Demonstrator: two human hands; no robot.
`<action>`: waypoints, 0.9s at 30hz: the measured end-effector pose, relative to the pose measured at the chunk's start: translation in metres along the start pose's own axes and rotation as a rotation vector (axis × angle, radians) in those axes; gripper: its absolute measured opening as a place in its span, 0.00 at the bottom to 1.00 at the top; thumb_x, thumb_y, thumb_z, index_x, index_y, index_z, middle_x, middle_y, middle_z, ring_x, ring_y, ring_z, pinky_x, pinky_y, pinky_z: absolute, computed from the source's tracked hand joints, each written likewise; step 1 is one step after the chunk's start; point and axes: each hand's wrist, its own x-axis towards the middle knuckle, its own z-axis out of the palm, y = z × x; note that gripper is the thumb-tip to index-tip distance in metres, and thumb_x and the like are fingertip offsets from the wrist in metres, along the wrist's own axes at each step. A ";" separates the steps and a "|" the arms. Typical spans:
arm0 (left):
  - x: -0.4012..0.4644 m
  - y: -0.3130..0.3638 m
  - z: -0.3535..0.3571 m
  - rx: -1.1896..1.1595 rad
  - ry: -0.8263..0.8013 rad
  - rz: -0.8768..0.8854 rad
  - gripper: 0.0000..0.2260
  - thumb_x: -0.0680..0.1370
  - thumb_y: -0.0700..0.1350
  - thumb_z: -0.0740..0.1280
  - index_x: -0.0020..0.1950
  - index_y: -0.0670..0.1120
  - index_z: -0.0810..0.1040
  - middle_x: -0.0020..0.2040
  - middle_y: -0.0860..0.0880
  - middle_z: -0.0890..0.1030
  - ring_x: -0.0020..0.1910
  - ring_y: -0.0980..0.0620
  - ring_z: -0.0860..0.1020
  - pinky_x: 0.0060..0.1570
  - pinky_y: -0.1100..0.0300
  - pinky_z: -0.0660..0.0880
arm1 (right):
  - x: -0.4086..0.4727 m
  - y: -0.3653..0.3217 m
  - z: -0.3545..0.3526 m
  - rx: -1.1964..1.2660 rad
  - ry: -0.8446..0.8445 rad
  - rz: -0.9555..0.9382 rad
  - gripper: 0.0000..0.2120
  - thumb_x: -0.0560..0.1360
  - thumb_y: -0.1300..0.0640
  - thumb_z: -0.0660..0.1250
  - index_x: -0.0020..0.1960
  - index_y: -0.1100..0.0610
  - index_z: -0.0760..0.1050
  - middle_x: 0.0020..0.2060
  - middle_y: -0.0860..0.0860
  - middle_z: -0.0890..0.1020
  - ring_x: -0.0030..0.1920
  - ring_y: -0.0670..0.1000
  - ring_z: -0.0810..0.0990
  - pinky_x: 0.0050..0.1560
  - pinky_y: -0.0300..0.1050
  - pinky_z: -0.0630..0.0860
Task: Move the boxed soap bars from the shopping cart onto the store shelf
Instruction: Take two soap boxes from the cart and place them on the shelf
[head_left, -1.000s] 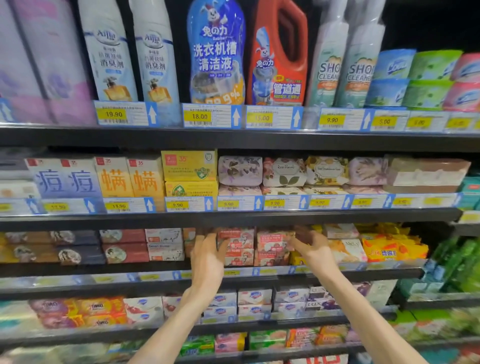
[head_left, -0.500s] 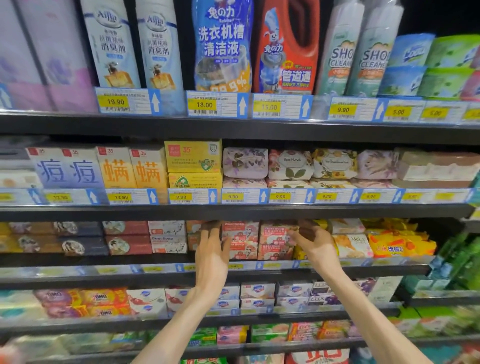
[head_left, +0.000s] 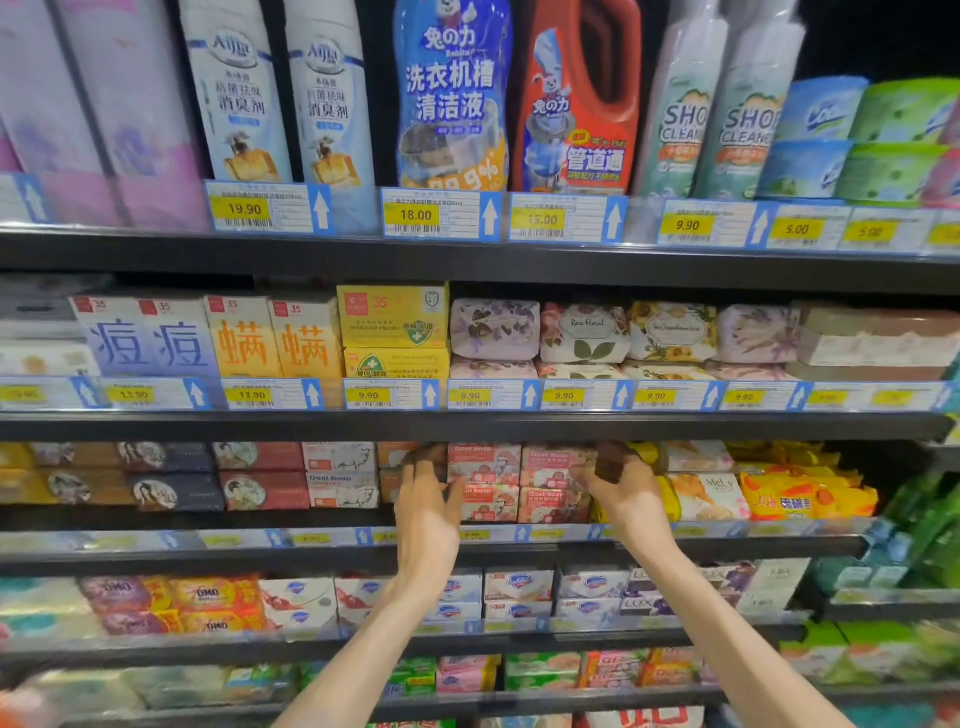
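Note:
Pink boxed soap bars (head_left: 519, 480) marked "Goat Soap" stand stacked two high on the third shelf (head_left: 311, 551). My left hand (head_left: 426, 506) reaches in with straight fingers and touches the stack's left side. My right hand (head_left: 626, 493) presses against the stack's right side, thumb on the front of a box. Its fingertips are bent and lost in the shadow under the shelf above. Neither hand carries a box. The shopping cart is out of view.
White goat soap boxes (head_left: 340, 475) and dark red boxes (head_left: 262, 475) sit left of the stack, yellow packs (head_left: 800, 493) to its right. Wrapped floral soaps (head_left: 584, 332) fill the shelf above, bottles (head_left: 452, 98) the top one. More soap boxes (head_left: 519, 590) line the lower shelves.
Both hands have pushed slightly deeper into the shelf around the pink stack. The camera has moved closer and tilted a little downward.

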 end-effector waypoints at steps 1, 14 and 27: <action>0.000 0.000 0.000 -0.002 -0.001 -0.005 0.08 0.80 0.44 0.70 0.55 0.42 0.75 0.49 0.51 0.72 0.45 0.51 0.74 0.44 0.57 0.71 | 0.002 0.000 0.002 -0.012 0.005 0.013 0.21 0.73 0.48 0.76 0.61 0.56 0.77 0.53 0.50 0.82 0.53 0.52 0.80 0.56 0.48 0.77; -0.012 0.004 -0.006 0.037 -0.036 -0.057 0.22 0.78 0.50 0.71 0.67 0.41 0.74 0.65 0.43 0.78 0.65 0.43 0.77 0.63 0.44 0.77 | -0.029 -0.003 -0.004 -0.034 0.073 -0.213 0.13 0.78 0.53 0.71 0.55 0.55 0.69 0.47 0.51 0.76 0.45 0.48 0.76 0.42 0.36 0.72; -0.092 -0.041 -0.143 0.410 -0.052 0.102 0.16 0.79 0.54 0.68 0.66 0.54 0.76 0.62 0.59 0.73 0.64 0.58 0.71 0.63 0.58 0.72 | -0.109 -0.019 0.071 -0.368 -0.353 -0.827 0.20 0.80 0.44 0.64 0.69 0.47 0.70 0.60 0.43 0.76 0.60 0.46 0.77 0.54 0.39 0.76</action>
